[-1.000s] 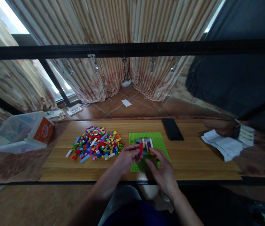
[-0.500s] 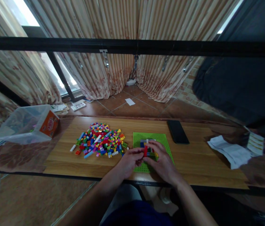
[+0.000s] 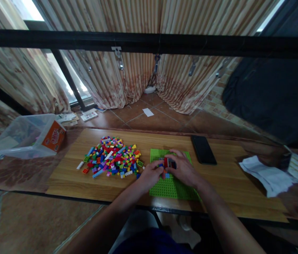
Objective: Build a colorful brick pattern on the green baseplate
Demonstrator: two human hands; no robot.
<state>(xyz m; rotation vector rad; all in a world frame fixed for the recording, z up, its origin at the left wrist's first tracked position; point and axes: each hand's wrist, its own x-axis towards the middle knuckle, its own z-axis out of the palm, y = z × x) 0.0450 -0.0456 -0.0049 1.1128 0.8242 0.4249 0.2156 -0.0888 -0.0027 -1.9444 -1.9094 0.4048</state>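
Note:
Over a green studded baseplate (image 3: 175, 190), both my hands close around a small build of toy bricks. My left hand (image 3: 152, 173) pinches its left side, where a bit of blue shows. A dark red brick (image 3: 166, 162) stands at the top of the build, between the hands. With thumb and fingers, my right hand (image 3: 182, 168) grips the right side. Pale blue bricks (image 3: 167, 175) show just below the fingers. Most of the build is hidden by my hands, and I cannot tell whether it touches the baseplate.
Left of the baseplate lies a heap of mixed bricks (image 3: 114, 158). A black phone (image 3: 204, 150) rests to the right, with crumpled white paper (image 3: 266, 174) farther right. A clear plastic bin (image 3: 32, 137) stands at the far left. A dark rail (image 3: 138, 41) crosses beyond the table.
The red brick was upright between my fingers over the lower build; now the hands hold the build higher on the baseplate, turned. The camera view has shifted slightly.

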